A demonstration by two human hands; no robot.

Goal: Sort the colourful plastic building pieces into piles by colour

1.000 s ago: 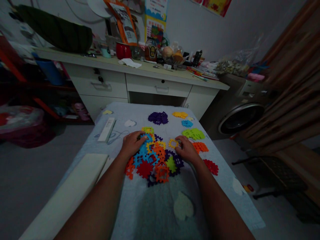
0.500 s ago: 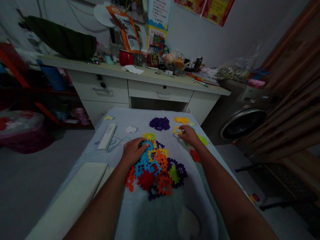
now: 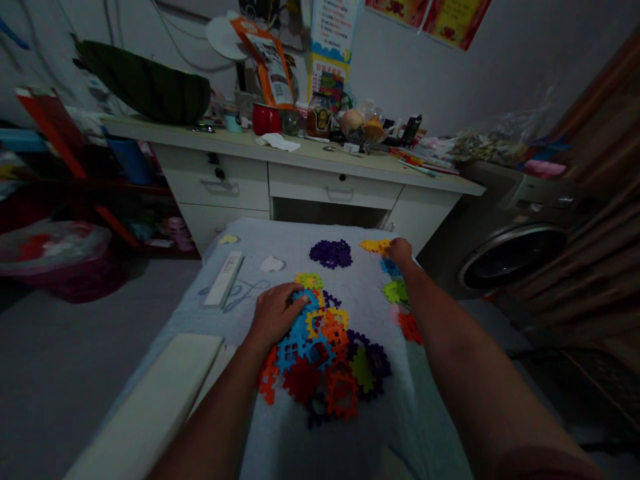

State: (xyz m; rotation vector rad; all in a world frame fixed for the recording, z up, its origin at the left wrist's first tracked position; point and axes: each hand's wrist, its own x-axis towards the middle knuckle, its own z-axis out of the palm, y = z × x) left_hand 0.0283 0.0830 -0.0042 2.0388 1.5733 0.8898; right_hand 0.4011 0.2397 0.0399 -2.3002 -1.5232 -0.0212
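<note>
A mixed heap of flat interlocking plastic pieces (image 3: 325,353) in blue, orange, red, purple and green lies on a cloth-covered table (image 3: 300,427). My left hand (image 3: 275,313) rests palm down on the heap's far left side, fingers on a blue piece. My right hand (image 3: 399,251) is stretched to the far right of the table, fingers curled down on the yellow pile (image 3: 374,245). Sorted piles lie around it: purple (image 3: 331,253), blue (image 3: 391,268), green (image 3: 396,291) and orange-red (image 3: 411,327). Whether the right hand still pinches a piece is hidden.
A white strip box (image 3: 224,279) and a white foam block (image 3: 150,400) lie on the table's left. Beyond stands a cluttered white desk (image 3: 300,173) with drawers; a washing machine (image 3: 510,247) is at the right. Pink bag (image 3: 55,253) on the floor, left.
My right hand carried a yellow piece from the heap's right edge away to the yellow pile at the far right. My left hand stayed on the heap. The camera tilted up slightly.
</note>
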